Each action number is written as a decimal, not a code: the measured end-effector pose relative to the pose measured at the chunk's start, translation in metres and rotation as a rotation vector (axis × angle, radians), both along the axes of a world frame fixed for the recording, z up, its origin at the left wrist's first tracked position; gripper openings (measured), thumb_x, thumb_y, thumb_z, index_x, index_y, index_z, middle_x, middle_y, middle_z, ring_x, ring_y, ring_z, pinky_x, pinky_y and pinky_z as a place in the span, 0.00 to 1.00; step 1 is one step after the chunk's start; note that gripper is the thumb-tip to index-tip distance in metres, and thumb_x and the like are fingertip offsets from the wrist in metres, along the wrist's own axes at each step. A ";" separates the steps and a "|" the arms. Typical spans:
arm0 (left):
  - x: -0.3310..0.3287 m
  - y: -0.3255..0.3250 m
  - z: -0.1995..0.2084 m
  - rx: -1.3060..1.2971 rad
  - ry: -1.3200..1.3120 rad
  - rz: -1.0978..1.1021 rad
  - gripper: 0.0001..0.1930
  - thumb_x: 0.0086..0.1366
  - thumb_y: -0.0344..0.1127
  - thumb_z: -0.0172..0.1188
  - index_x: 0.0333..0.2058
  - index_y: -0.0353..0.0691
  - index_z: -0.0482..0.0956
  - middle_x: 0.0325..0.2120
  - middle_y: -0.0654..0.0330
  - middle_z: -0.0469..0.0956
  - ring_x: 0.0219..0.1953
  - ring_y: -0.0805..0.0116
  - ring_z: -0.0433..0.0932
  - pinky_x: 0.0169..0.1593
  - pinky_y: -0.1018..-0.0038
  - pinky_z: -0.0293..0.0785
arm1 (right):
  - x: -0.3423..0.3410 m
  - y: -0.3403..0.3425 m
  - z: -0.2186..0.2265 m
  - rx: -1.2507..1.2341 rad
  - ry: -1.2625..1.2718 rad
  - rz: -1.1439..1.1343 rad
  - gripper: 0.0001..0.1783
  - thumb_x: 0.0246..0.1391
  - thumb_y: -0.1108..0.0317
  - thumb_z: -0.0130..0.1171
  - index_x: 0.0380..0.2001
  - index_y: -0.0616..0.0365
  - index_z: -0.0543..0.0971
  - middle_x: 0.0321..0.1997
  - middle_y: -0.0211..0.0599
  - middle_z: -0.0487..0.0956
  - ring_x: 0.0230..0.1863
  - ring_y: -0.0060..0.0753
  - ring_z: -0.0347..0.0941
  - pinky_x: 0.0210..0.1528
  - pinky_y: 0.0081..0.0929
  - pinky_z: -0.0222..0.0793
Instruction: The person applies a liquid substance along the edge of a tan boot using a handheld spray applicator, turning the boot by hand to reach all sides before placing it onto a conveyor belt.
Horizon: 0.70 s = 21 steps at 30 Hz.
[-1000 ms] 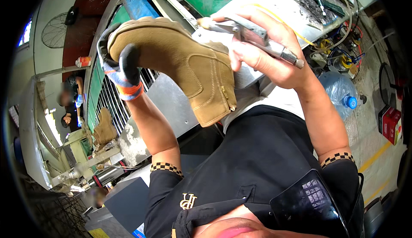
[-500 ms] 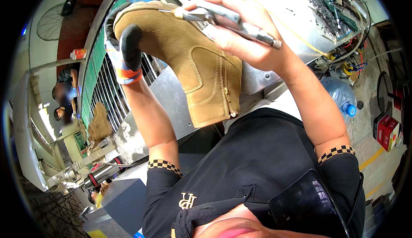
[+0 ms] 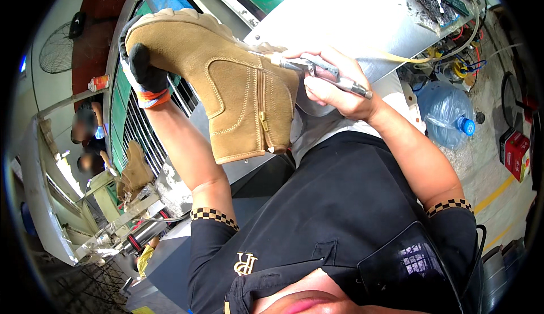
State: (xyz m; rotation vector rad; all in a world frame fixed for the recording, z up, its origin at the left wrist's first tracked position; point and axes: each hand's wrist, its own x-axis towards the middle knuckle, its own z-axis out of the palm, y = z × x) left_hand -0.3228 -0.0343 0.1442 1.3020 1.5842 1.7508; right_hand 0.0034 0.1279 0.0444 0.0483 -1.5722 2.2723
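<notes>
A tan suede ankle boot (image 3: 226, 82) with a side zipper is held on its side, its toe at the left and its shaft opening toward me. My left hand (image 3: 148, 73), in a black-coated work glove with an orange cuff, grips the toe; its thumb lies on the upper, and its other fingers are partly hidden behind the boot. In my bare right hand (image 3: 348, 87) is a slim silver hand tool (image 3: 326, 71) with a lever, tan nose and thin tip. That tip is at the seam between upper and sole, near the heel. Whether it touches cannot be made out.
Behind the boot lies a metal worktop (image 3: 340, 14), crossed by a yellowish hose (image 3: 405, 58). Dark debris and tools sit on its far right corner. A large clear plastic bottle (image 3: 445, 113) is at the right. Another tan boot (image 3: 137, 169) and two people are off to the left.
The tool's tip has gone from the toe end of the sole seam to near the heel. My left hand and the boot have shifted left, and my right hand has come lower, toward me.
</notes>
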 end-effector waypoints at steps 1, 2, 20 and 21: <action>0.000 -0.001 -0.001 -0.004 -0.011 -0.005 0.32 0.54 0.56 0.62 0.46 0.34 0.73 0.43 0.52 0.76 0.46 0.58 0.76 0.54 0.62 0.70 | 0.004 0.000 -0.004 0.005 -0.001 -0.009 0.27 0.54 0.66 0.54 0.58 0.62 0.68 0.31 0.29 0.70 0.25 0.15 0.63 0.28 0.17 0.61; 0.000 -0.002 -0.002 -0.009 -0.025 -0.007 0.32 0.55 0.57 0.62 0.46 0.34 0.72 0.42 0.52 0.76 0.46 0.58 0.76 0.54 0.61 0.70 | 0.006 -0.002 -0.008 0.015 0.005 -0.029 0.27 0.54 0.67 0.54 0.58 0.62 0.69 0.31 0.29 0.70 0.24 0.15 0.63 0.28 0.16 0.61; 0.071 -0.073 -0.059 0.077 -0.650 0.335 0.39 0.62 0.63 0.53 0.60 0.37 0.65 0.58 0.47 0.69 0.59 0.51 0.69 0.65 0.52 0.61 | 0.029 -0.027 -0.025 -0.188 -0.095 -0.105 0.23 0.55 0.71 0.51 0.54 0.64 0.69 0.27 0.27 0.70 0.26 0.14 0.63 0.28 0.16 0.61; 0.076 -0.085 -0.064 0.089 -0.785 0.241 0.40 0.61 0.64 0.53 0.60 0.36 0.65 0.59 0.46 0.68 0.59 0.50 0.69 0.65 0.53 0.63 | 0.025 -0.029 -0.024 -0.130 -0.085 -0.161 0.22 0.55 0.71 0.52 0.54 0.63 0.69 0.28 0.27 0.70 0.26 0.14 0.64 0.29 0.17 0.62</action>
